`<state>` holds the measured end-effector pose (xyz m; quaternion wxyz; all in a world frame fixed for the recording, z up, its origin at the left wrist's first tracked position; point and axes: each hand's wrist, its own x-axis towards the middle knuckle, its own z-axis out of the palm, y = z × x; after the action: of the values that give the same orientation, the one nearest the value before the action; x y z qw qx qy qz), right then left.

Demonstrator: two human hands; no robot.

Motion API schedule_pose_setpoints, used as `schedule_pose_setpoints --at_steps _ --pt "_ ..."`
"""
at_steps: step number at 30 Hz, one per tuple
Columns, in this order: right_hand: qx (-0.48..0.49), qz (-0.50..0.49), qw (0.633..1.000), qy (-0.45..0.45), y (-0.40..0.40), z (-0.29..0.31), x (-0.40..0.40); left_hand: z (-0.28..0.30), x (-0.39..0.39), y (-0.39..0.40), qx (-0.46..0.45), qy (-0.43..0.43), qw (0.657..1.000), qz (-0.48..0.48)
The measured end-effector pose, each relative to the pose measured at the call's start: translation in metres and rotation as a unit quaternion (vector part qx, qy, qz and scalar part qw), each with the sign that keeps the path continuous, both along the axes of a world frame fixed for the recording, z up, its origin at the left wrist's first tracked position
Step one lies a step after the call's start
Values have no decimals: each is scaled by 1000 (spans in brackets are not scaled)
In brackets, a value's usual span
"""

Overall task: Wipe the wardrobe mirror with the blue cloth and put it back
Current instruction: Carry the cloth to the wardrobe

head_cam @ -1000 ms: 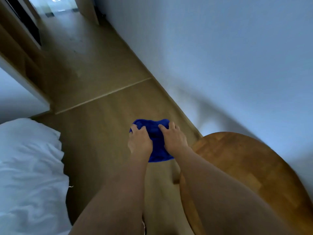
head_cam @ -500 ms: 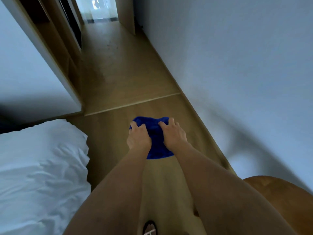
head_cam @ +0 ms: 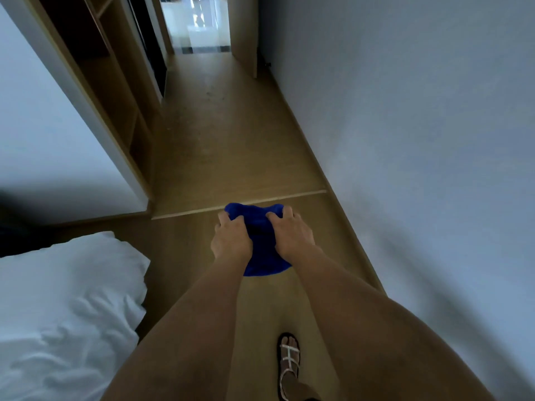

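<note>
So both hands were on the blue cloth (head_cam: 262,250), held out in front at about waist height over the wooden floor (head_cam: 220,134). The left hand (head_cam: 230,240) had its fingers curled over the cloth's top left edge, gripping it, and the right hand (head_cam: 292,235) did the same on the top right. The cloth was bunched between them, with its lower part hanging down past the wrists.

For room: a straight corridor ran ahead, with a plain white wall (head_cam: 419,125) close along the right and an open wooden wardrobe (head_cam: 115,91) along the left. A bed with white bedding (head_cam: 63,308) sat at lower left, its corner near the left forearm. 1 sandalled foot (head_cam: 288,363) was on the floor below the arms.
</note>
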<state>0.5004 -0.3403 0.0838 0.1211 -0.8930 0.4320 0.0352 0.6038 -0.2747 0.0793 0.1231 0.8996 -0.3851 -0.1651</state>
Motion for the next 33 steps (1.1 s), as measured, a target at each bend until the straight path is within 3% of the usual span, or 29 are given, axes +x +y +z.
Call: schedule_pose_setpoints --at_steps 7,18,33 --pt "-5 35 999 -12 -122 17 38 21 34 -115 5 -7 999 36" --pt "-15 71 997 -4 -249 18 107 15 103 -239 5 -9 998 56" --pt "-6 85 996 20 -419 27 309 24 304 -405 19 -13 998 60"
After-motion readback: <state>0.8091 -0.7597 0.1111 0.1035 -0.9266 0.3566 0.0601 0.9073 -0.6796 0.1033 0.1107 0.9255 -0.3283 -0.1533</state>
